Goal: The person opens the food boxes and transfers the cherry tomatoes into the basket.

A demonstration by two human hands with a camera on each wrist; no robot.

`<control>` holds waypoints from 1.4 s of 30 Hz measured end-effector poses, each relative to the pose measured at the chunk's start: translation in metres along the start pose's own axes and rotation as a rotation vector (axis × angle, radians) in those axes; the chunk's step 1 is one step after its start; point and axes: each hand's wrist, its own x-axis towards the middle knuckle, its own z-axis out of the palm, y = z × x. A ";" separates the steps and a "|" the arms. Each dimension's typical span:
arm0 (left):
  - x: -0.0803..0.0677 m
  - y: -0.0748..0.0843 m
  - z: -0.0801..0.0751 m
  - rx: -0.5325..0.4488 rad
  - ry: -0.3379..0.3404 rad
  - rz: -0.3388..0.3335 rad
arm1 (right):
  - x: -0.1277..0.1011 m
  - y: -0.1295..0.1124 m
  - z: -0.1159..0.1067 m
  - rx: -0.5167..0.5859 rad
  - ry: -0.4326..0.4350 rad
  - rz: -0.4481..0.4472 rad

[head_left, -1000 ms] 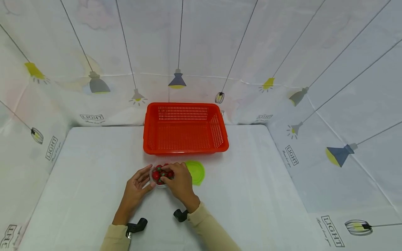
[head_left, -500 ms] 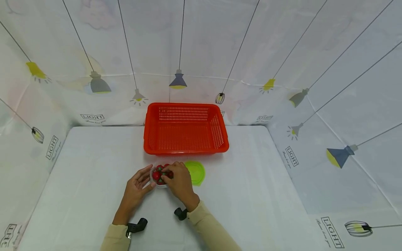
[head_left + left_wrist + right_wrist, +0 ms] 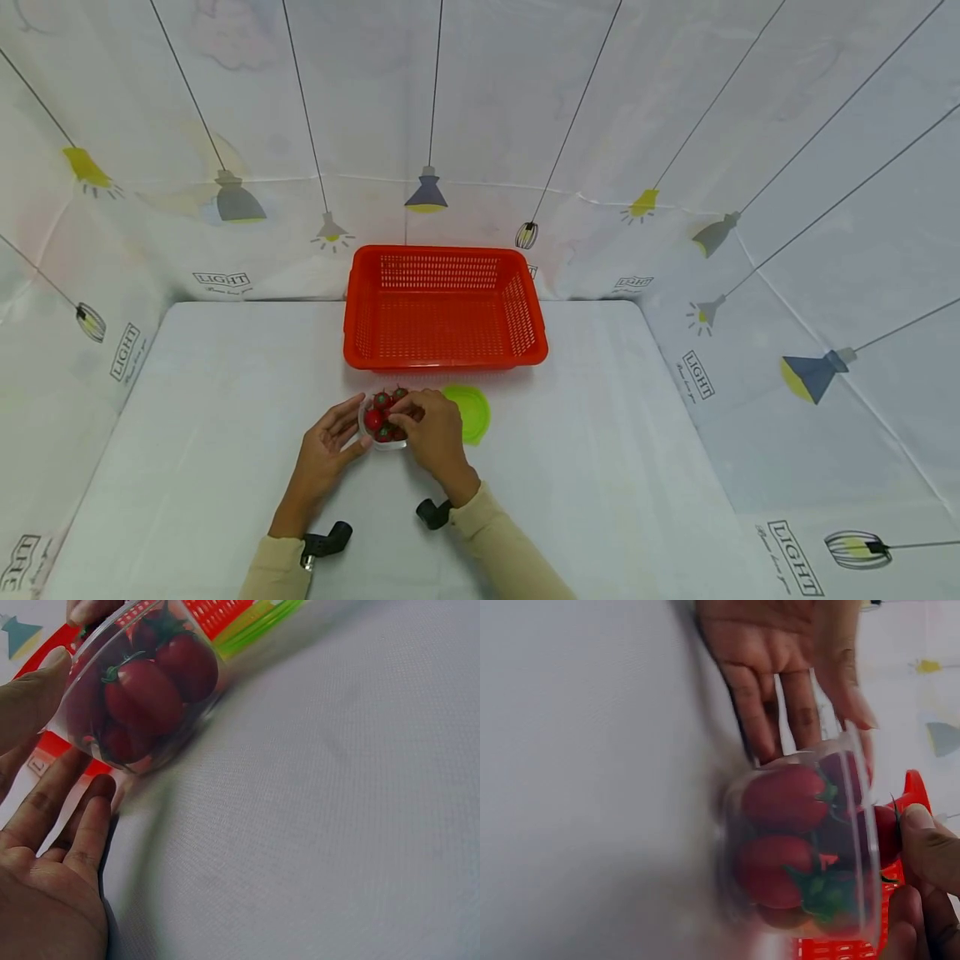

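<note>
A small clear plastic tub filled with several red cherry tomatoes stands on the white table. My left hand lies against the tub's left side. In the left wrist view its thumb touches near the rim, while the other fingers stretch out loosely. My right hand is over the tub's right part. In the right wrist view, thumb and fingers pinch a cherry tomato at the rim; its far side is hidden. A lime-green lid lies just right of the tub, partly behind the right hand.
A red perforated plastic basket stands behind the tub, near the table's back edge. Walls covered in lamp-print sheeting enclose the white table at the back and both sides.
My right hand has shifted slightly to the right, uncovering more of the tomatoes. The left hand, the tub, the lid and the basket keep their places.
</note>
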 end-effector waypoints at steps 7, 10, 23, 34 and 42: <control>0.000 -0.001 0.000 0.006 0.005 -0.002 | 0.006 -0.001 -0.016 0.279 -0.053 0.138; 0.000 -0.002 0.000 0.006 0.005 -0.004 | 0.011 -0.002 -0.025 0.371 -0.073 0.153; 0.001 -0.002 0.000 -0.008 0.002 0.005 | 0.052 -0.003 -0.058 0.590 -0.093 0.145; 0.001 -0.004 -0.002 -0.011 0.002 -0.006 | 0.100 -0.002 -0.070 0.687 -0.164 0.135; 0.000 -0.002 -0.001 -0.010 0.012 -0.025 | 0.135 0.000 -0.070 0.655 -0.197 0.125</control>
